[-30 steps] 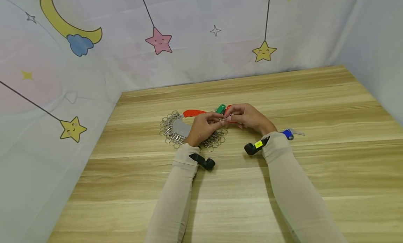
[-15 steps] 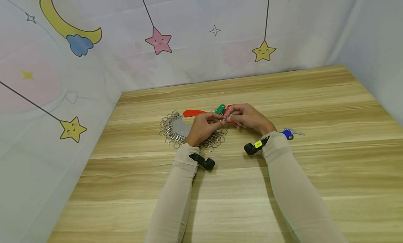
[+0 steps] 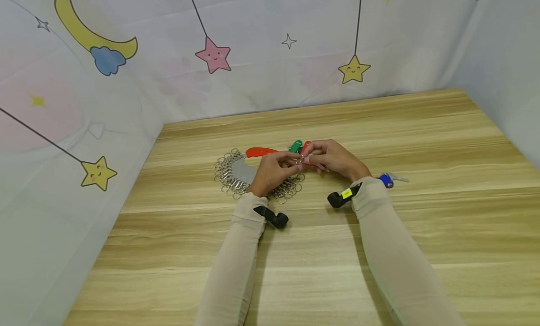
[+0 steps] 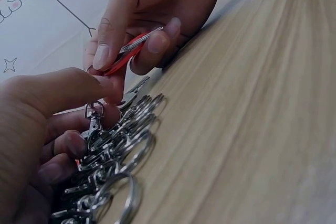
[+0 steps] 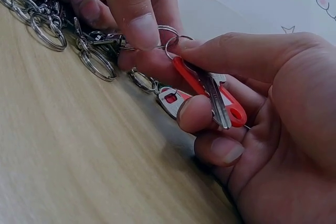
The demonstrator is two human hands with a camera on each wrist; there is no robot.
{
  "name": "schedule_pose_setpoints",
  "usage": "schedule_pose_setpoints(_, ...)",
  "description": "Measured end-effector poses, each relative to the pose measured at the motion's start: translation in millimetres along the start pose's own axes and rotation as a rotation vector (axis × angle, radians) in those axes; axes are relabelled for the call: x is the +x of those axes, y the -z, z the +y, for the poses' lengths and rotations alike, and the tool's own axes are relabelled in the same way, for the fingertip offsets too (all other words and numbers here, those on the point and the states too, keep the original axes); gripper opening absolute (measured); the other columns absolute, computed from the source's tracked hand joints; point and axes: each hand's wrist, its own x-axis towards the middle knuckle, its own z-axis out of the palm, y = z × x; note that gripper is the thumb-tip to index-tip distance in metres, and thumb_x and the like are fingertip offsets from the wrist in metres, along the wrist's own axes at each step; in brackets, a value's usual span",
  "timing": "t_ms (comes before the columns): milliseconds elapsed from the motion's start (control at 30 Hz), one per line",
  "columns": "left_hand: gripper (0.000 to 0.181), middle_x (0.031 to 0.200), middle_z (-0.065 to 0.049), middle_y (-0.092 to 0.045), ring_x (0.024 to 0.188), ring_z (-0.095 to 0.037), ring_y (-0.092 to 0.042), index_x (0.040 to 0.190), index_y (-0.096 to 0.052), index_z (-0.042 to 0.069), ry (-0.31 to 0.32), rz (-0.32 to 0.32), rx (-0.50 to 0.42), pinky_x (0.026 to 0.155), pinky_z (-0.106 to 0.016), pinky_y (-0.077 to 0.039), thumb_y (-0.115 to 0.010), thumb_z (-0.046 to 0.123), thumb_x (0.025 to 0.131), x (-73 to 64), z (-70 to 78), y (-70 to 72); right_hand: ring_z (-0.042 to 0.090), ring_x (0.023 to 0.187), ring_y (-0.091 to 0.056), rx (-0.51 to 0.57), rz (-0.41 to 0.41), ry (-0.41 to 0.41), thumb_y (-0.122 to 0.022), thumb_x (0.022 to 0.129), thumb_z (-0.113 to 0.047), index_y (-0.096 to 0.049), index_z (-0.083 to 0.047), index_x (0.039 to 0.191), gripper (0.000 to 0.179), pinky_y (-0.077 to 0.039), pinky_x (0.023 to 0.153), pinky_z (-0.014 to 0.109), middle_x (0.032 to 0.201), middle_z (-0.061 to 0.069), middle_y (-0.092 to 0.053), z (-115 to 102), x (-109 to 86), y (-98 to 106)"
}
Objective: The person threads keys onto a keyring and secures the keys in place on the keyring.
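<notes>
My left hand (image 3: 270, 170) pinches a metal split ring (image 5: 169, 30) between thumb and index finger; this ring hangs from a swivel clasp (image 4: 94, 121). Opposite it, my right hand (image 3: 335, 157) holds a red key tag (image 5: 239, 114) together with a silver key (image 5: 217, 98). The tag's small ring (image 5: 167, 49) meets the split ring at the fingertips; whether they are linked I cannot tell. Under the left hand lies a curved grey metal plate (image 3: 241, 170) with a red handle (image 3: 258, 151), its edge lined with several clasps and rings.
Behind the fingertips lie a green key tag (image 3: 296, 146) and another red tag (image 3: 306, 147), both partly hidden. A blue key tag (image 3: 385, 179) with a key rests on the wooden table (image 3: 312, 269) beside the right wrist. A patterned cloth (image 3: 261, 91) stands behind the table.
Both hands stay in place with small finger movements at the rings. The key and red tag in the right hand have turned slightly, so the key shows more below the fingers.
</notes>
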Motion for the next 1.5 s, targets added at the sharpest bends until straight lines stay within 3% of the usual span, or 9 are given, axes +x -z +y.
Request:
schedule_pose_setpoints(633,0.023,0.089,0.003,-0.073,0.072,-0.017,-0.066,0.107,-0.078,0.013,0.022,0.007,0.001,0.064,-0.033,-0.054,-0.082,0.025,0.087,1.5,0.8,1.7,0.024,0.058,-0.052,0.022,0.001,-0.031,-0.066,0.099,-0.008,-0.065,0.008,0.108,0.018,-0.041,0.051,0.03,0.096,0.029,-0.066,1,4.8,1)
schedule_pose_setpoints(900,0.024,0.089,0.003,-0.073,0.074,-0.017,-0.067,0.107,-0.078,0.012,0.025,0.008,-0.01,0.065,-0.033,-0.054,-0.082,0.025,0.087,1.5,1.5,1.8,0.022,0.059,-0.051,0.031,0.009,-0.037,-0.066,0.099,-0.008,-0.064,0.007,0.109,0.018,-0.041,0.052,0.03,0.096,0.029,-0.066,21,15.2,6)
schedule_pose_setpoints(1267,0.025,0.089,0.003,-0.073,0.074,-0.016,-0.067,0.108,-0.078,0.012,0.026,0.014,-0.003,0.065,-0.032,-0.054,-0.082,0.025,0.087,1.0,2.0,1.4,0.02,0.056,-0.051,0.011,0.001,-0.015,-0.07,0.097,-0.018,-0.067,0.001,0.107,0.022,-0.036,0.045,0.029,0.09,0.021,-0.068,24,13.7,7)
schedule_pose_setpoints(1500,0.029,0.088,0.004,-0.072,0.072,-0.017,-0.065,0.115,-0.076,0.014,0.019,-0.003,0.024,0.065,-0.033,-0.053,-0.081,0.023,0.088,-0.4,1.4,0.7,0.02,0.055,-0.051,0.004,0.022,-0.023,-0.07,0.098,-0.019,-0.068,0.0,0.105,0.021,-0.034,0.044,0.028,0.083,0.021,-0.066,26,13.5,5)
